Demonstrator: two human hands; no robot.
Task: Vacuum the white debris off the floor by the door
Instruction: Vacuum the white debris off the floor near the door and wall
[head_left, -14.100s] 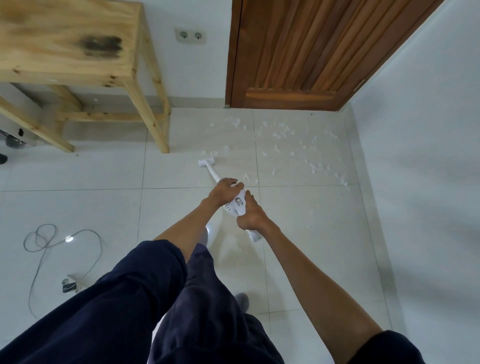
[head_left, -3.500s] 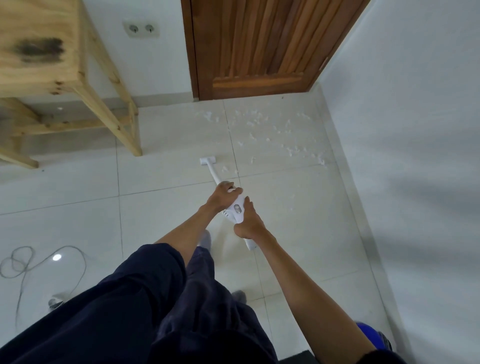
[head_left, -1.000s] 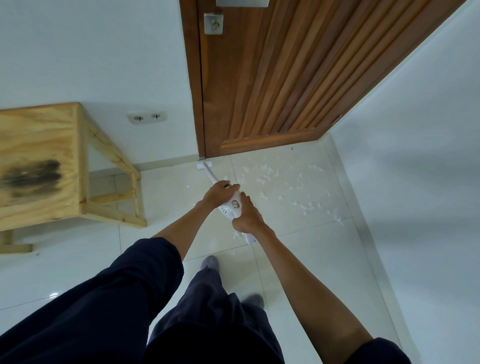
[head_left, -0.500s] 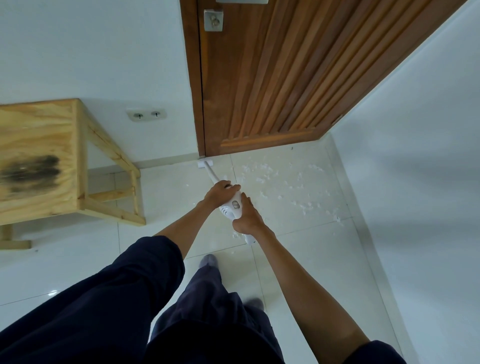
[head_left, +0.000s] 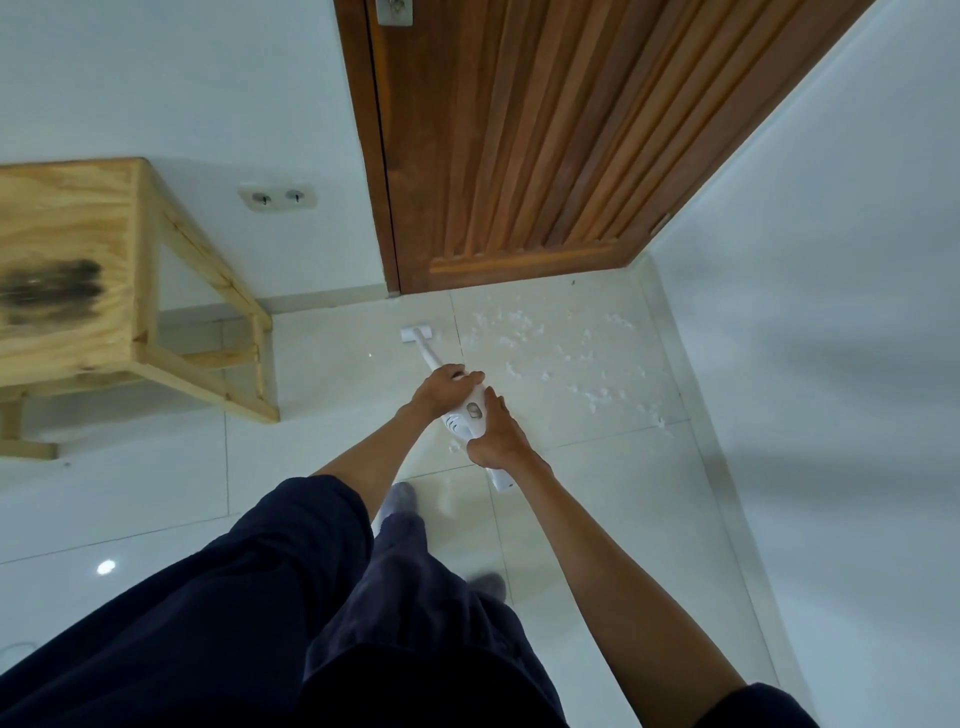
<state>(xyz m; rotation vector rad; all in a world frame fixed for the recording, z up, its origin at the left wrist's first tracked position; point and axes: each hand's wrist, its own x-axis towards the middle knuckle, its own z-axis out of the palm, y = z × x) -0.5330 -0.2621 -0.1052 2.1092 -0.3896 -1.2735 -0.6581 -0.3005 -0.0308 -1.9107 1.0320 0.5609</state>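
Across the far side of the scene stands the wooden door (head_left: 545, 145), with a pale tiled floor (head_left: 597, 519) before it and a wooden worktop (head_left: 67, 270) far left. White debris (head_left: 561, 358) lies scattered right of the vacuum (head_left: 470, 413). Its nozzle (head_left: 416, 333), which touched the door frame a moment ago, has drawn back, leaving that left strip clean; the right patch remains. Both hands grip the vacuum, left hand (head_left: 441, 389) forward, right hand (head_left: 496, 431) behind.

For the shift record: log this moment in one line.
both hands: left hand, right hand gripping vacuum | nozzle left of debris | unfinished
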